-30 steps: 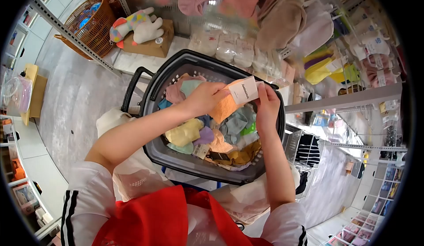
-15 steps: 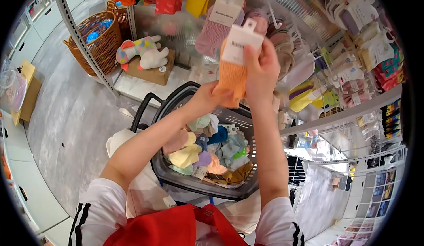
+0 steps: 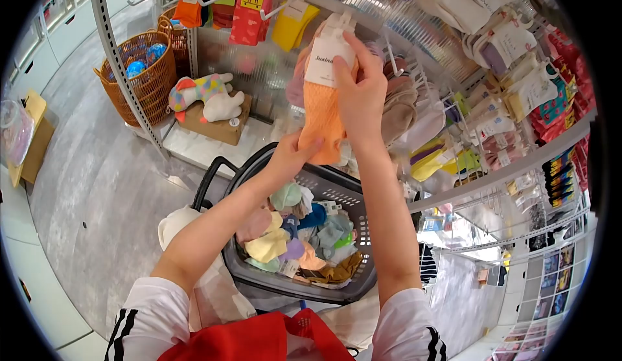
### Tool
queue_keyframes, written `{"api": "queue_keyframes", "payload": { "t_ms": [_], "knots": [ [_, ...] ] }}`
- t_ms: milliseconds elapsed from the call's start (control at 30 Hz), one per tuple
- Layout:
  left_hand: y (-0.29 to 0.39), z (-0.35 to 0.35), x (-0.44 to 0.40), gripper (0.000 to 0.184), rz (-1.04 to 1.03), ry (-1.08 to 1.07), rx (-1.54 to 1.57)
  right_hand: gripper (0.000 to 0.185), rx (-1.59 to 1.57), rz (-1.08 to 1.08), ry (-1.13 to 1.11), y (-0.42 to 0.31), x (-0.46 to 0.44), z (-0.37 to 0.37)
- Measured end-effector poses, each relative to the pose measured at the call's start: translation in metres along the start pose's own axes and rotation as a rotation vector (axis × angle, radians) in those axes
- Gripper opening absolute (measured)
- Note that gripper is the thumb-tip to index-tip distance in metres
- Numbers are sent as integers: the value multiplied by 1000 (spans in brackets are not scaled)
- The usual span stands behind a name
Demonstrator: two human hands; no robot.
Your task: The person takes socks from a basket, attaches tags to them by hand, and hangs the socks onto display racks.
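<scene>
Socks [image 3: 321, 121], orange under a white card [image 3: 322, 69], are in the air at the far rim of the basket [image 3: 330, 189]. From where I watch, their long axis runs almost straight up, the top leaning slightly to the basket's right. The card end points up and away from the basket; the soft end points down toward its far rim. I cannot tell how high they are above it.

I see the left hand [image 3: 288, 160] nearly closed, pinching the soft end, thumb across the fabric. The right hand [image 3: 363, 92] is partly curled, its thumb over the printing and its forefinger at the card's edge, so it has hold of the card end.

Inside the basket I make out a loose pile [image 3: 291, 248] of knitwear: yellow, mint, blue, grey, purple, peach and mustard. Its black handle [image 3: 202, 189] sticks out on the left.

Beyond the basket to the left, a plush toy [image 3: 204, 95] lies on a carton [image 3: 214, 123], with a wicker hamper [image 3: 139, 79] holding blue balls [image 3: 155, 53] farther off. Past the basket's far side hangs a yellow pair [image 3: 295, 27]; off to its right are beige socks [image 3: 398, 113]. Red cloth [image 3: 253, 338] shows on its near side.
</scene>
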State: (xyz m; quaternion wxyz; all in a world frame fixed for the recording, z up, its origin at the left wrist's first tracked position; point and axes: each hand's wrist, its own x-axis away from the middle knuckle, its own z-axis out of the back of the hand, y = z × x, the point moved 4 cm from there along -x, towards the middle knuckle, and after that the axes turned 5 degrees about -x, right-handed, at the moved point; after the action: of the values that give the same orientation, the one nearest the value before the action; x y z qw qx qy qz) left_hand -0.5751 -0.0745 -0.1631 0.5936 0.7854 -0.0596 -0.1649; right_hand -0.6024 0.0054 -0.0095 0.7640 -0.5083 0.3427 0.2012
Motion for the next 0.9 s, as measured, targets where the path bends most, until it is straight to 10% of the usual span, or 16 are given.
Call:
{"api": "queue_keyframes", "payload": {
  "t_ms": [333,900],
  "knots": [
    [80,32,-16,70,-763,198,-699,36,-168,-91,-27,20,-3,-7],
    [25,45,-63,25,-529,84,-887,35,35,42,241,118,-41,-30]
  ]
}}
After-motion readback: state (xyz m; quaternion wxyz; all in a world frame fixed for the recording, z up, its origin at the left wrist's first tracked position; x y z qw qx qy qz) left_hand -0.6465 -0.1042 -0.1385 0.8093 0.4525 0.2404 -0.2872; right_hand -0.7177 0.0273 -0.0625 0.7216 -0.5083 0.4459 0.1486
